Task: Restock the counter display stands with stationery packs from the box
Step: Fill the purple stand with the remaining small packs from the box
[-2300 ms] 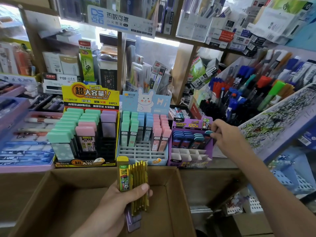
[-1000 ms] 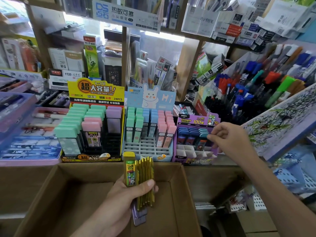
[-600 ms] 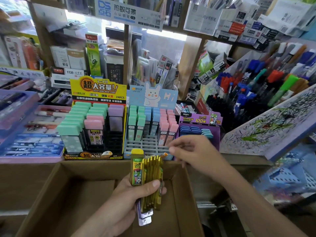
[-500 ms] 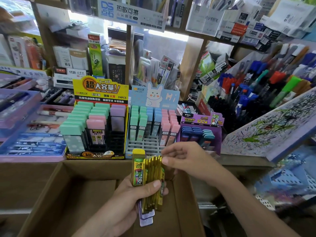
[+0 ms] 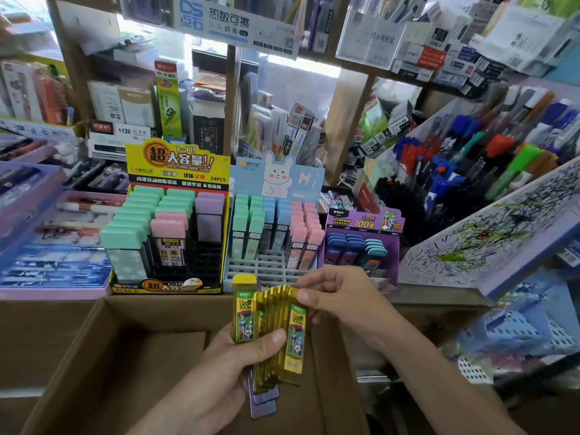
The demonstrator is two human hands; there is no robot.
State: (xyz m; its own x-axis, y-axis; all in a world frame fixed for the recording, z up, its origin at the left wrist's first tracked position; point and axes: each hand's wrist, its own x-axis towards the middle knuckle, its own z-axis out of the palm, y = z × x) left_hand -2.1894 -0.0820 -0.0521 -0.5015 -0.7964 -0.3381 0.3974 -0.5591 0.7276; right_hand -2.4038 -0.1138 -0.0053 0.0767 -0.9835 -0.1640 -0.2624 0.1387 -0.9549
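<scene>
**Mid-restock: one pack being picked off the fan**

Partway through, by the look of it. Plenty on show already: blue and teal packs lined up at the back of the purple stand (image 5: pixel 364 219), mint, blue and pink ones filling the rear rows of the blue rabbit stand (image 5: pixel 276 180), and green, pink and lilac in the yellow stand (image 5: pixel 175 167). Plenty left as well: bare grid slots across the front of the rabbit stand and dark gaps on the right of the yellow one. No telling about the purple stand's front rows, hidden behind a hand.

Down to the hands now, both over the open cardboard box (image 5: pixel 103 340), just short of the counter.

- **Left hand** (image 5: pixel 226 365): low and centre, wrapped firmly round a fan of yellow packs (image 5: pixel 270 324), thumb pressed across the front. A couple of purple packs (image 5: pixel 265 403) poking out beneath.
- **Right hand** (image 5: pixel 339 296): reaching in from the right, thumb and forefinger pinching the top of the rightmost pack (image 5: pixel 295 337), remaining fingers curled loosely above.

Not pulled clear yet, touching its neighbours in the fan. Likely bound for the purple stand just behind the knuckles, judging by the matching artwork.
</scene>
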